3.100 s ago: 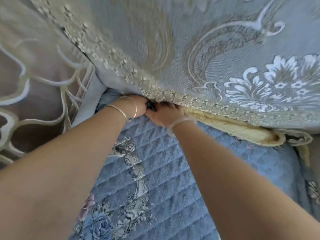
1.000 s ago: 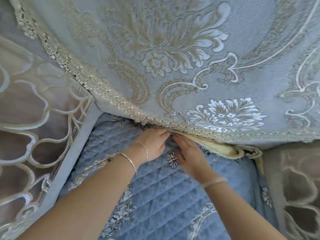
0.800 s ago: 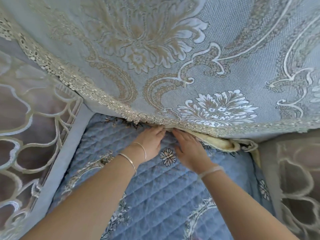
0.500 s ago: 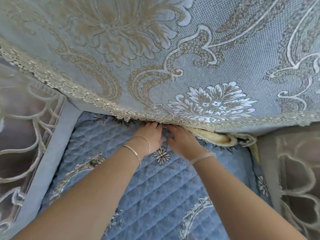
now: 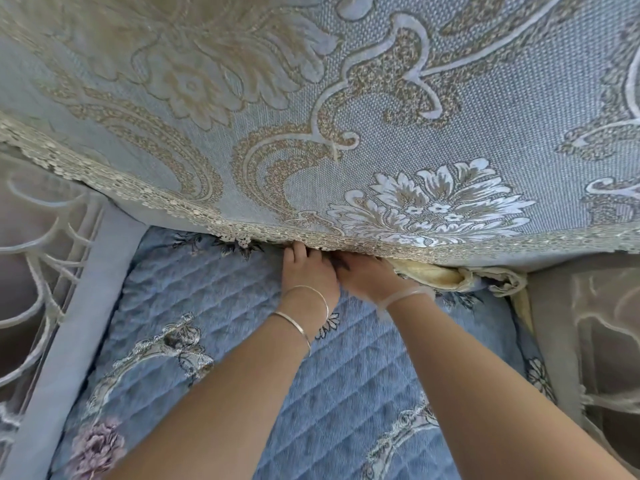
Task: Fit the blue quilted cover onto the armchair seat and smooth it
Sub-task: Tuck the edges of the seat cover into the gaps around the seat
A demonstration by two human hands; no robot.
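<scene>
The blue quilted cover (image 5: pixel 221 299) with embroidered flowers lies over the armchair seat. My left hand (image 5: pixel 306 271) and my right hand (image 5: pixel 367 277) press side by side on its back edge. Their fingertips are hidden in the crease under the lace-trimmed backrest cover (image 5: pixel 381 133). To the right of my right hand, a folded-up strip of the cover's yellow underside (image 5: pixel 429 275) shows along the crease. Whether the hidden fingers pinch fabric cannot be told.
The armrests stand on both sides: the left armrest (image 5: pixel 69 323) with a grey-blue band and lace overlay, the right armrest (image 5: pixel 588 323) with a similar lace overlay. A pink embroidered flower (image 5: pixel 98 445) sits at the cover's near left.
Both hands have slid further back into the crease under the backrest cover, and the view has moved closer and slightly right. More of the cover's back edge lies tucked.
</scene>
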